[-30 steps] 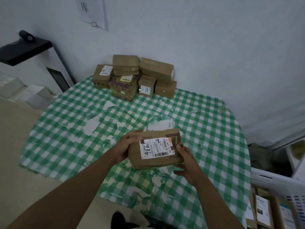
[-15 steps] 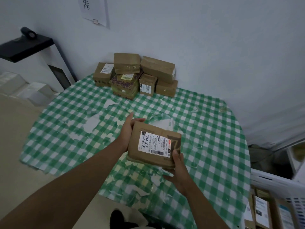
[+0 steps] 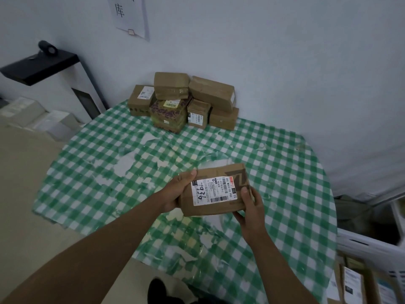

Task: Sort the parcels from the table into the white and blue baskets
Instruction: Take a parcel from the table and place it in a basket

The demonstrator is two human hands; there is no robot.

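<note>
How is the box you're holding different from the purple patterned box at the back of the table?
The held parcel is plain brown; the patterned box has a purple-and-green print. The held parcel is up in the left hand and right hand; the patterned box sits on the table with another parcel stacked on it. The held parcel's white label is big, the patterned box's small. Both carry labels.

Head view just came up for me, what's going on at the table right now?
A person holds one brown parcel above the green checked table, label up. The left hand grips its left end and the right hand its right end. A pile of parcels waits at the table's far edge by the wall. A white basket at lower right already holds parcels.
</note>
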